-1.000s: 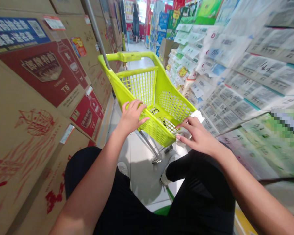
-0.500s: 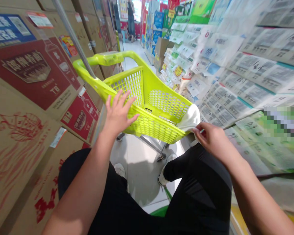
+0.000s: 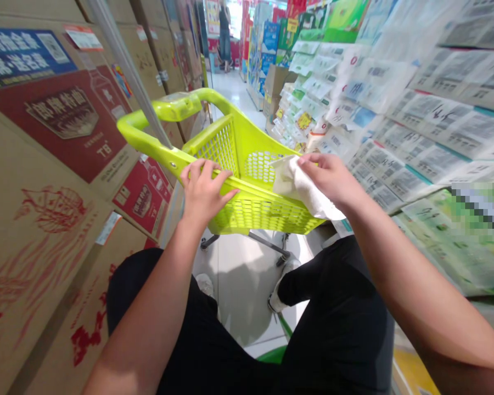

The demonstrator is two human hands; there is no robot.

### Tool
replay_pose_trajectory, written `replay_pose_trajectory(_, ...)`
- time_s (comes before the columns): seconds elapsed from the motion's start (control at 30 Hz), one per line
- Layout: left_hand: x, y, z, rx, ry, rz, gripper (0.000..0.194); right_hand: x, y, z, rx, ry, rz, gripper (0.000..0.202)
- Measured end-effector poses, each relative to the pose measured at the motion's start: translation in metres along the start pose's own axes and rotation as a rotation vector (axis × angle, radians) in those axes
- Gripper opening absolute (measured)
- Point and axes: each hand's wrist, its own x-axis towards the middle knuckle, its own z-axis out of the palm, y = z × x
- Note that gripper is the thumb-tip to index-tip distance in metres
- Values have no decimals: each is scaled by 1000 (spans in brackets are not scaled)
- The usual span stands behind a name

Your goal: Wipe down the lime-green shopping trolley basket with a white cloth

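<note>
A lime-green plastic shopping cart with perforated basket walls stands in front of my knees. My left hand is on its near rim, fingers bent over the edge and thumb out along the outer side. In my right hand a white cloth is pinched between thumb and fingers. The cloth drapes over the near rim toward the cart's right end, one part inside the basket and one part hanging outside. No goods show in the visible part of the basket.
Stacked cartons rise close on the left, and a grey metal pole slants past the cart handle. Packaged goods with price labels line the right. A person stands far down the aisle. Below me is something green.
My left hand has come down from spread fingers to bend over the rim. My right hand has moved left and up along the rim with the cloth, which now spreads across it.
</note>
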Motion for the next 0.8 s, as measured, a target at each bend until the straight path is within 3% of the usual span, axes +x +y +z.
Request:
replay_pose_trajectory(0.07, 1, 3, -4, -24, -12, 12, 46, -3, -20, 5, 1, -205, -112, 54)
replay_pose_trajectory(0.13, 2, 1, -12, -68, -26, 27, 53, -5, -28, 11, -73, -309, -266, 57)
replay_pose_trajectory(0.23, 4, -10, -29, -105, 27, -7, 56, -2, -9, 22, -288, -203, -523, 56)
replay_pose_trajectory(0.3, 5, -18, -38, -101, 78, -46, 48, 0, 18, 28, -450, -170, -585, 56)
replay_pose_trajectory(0.4, 4, -19, -41, -86, 55, -28, 38, -1, 58, 36, -687, -189, -383, 59)
replay_pose_trajectory(0.5, 2, -5, -33, -69, 16, -3, 35, -5, 70, 46, -866, -84, -120, 66)
replay_pose_trajectory(0.6, 3, 14, -23, -65, 23, -18, 29, -1, 47, 71, -891, 35, -39, 72)
replay_pose_trajectory(0.73, 3, 30, -13, -90, 78, -34, 22, 12, -2, 118, -768, 118, -96, 73)
replay_pose_trajectory(0.8, 3, 32, -10, -105, 110, -48, 23, 16, -10, 131, -733, 137, -146, 73)
